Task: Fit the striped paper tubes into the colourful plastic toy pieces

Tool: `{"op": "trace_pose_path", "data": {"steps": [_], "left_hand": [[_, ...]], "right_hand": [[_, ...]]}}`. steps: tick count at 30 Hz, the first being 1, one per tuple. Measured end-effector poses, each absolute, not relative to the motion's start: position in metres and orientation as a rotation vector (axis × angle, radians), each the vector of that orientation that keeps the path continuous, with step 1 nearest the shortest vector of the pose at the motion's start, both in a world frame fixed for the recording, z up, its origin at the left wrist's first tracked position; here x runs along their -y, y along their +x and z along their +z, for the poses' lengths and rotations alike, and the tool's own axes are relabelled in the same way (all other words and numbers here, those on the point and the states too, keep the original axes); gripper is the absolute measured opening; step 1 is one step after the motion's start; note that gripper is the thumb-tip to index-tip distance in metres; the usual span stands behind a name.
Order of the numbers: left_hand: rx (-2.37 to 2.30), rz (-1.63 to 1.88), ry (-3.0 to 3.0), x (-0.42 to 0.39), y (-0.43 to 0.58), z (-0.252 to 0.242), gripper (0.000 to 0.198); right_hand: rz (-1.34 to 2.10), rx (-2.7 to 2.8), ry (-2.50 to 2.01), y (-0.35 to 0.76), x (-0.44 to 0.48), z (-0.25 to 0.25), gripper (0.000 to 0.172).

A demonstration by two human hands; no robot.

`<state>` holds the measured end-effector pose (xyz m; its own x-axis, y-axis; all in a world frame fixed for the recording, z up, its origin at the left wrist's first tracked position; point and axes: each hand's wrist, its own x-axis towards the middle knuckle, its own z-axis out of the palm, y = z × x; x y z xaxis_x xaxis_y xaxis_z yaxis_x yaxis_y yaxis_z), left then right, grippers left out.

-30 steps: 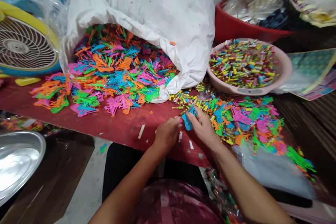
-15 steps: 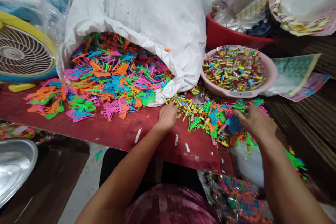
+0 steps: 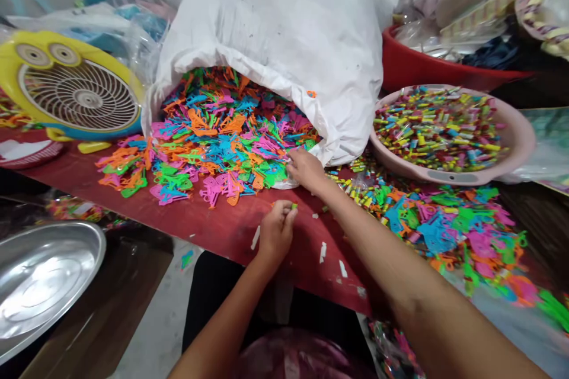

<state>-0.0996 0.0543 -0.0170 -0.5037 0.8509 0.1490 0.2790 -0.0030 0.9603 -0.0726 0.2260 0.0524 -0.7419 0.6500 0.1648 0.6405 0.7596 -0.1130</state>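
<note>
Fingers pinched, my left hand (image 3: 276, 230) is just above the red tabletop (image 3: 189, 222) near its front edge. A small yellow-green tip (image 3: 294, 206) shows between the fingers, apparently one of the small tubes. Further back, my right hand (image 3: 306, 169) reaches across to the right edge of a heap of colourful plastic toy pieces (image 3: 222, 136). Its fingers are bent against green pieces, and whatever they grip is hidden. The heap spills from the mouth of a big white sack (image 3: 284, 29). Loose small tubes (image 3: 360, 189) lie right of my right wrist.
A pink basin (image 3: 522, 136) full of small wrapped tubes (image 3: 435, 130) stands at right, with a red tub (image 3: 413, 65) behind. More plastic pieces (image 3: 448, 228) lie below the basin. On the left are a yellow fan (image 3: 84, 95) and, lower, a metal basin (image 3: 48, 284).
My right hand has moved left from the right-hand pile to the heap by the sack. My left hand has come back from the loose tubes with a small piece. The view has turned left.
</note>
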Motion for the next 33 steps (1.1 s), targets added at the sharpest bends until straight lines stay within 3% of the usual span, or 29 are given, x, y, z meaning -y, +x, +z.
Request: {"op": "trace_pose_path", "data": {"steps": [5,12,14,19,22,28,33], "left_hand": [[-1.542,1.749,0.892,-0.05,-0.099,-0.027,0.02],[-1.368,1.839,0.7,-0.054,-0.098,-0.018,0.029],[-1.36,1.845,0.662,-0.054,-0.098,-0.016,0.031],[-1.371,1.844,0.543,-0.053,-0.095,-0.008,0.036],[-1.348,1.828,0.521,-0.053,-0.092,-0.002,0.036],[-1.222,1.685,0.548,-0.05,-0.097,0.006,0.03],[-1.061,1.426,0.703,-0.045,-0.109,0.007,0.028]], "right_hand": [[0.026,2.758,-1.183,-0.106,-0.229,0.042,0.024],[0.078,2.726,-0.979,-0.036,-0.214,0.062,0.021],[0.352,2.669,-0.899,-0.011,-0.208,0.067,0.018],[1.439,2.231,-0.942,0.031,-0.18,0.062,0.018],[1.641,2.075,-0.992,0.042,-0.16,0.059,0.021],[1.66,2.181,-0.842,0.056,-0.139,0.068,0.032],[1.106,2.351,-0.586,0.063,-0.144,0.074,0.034]]}}
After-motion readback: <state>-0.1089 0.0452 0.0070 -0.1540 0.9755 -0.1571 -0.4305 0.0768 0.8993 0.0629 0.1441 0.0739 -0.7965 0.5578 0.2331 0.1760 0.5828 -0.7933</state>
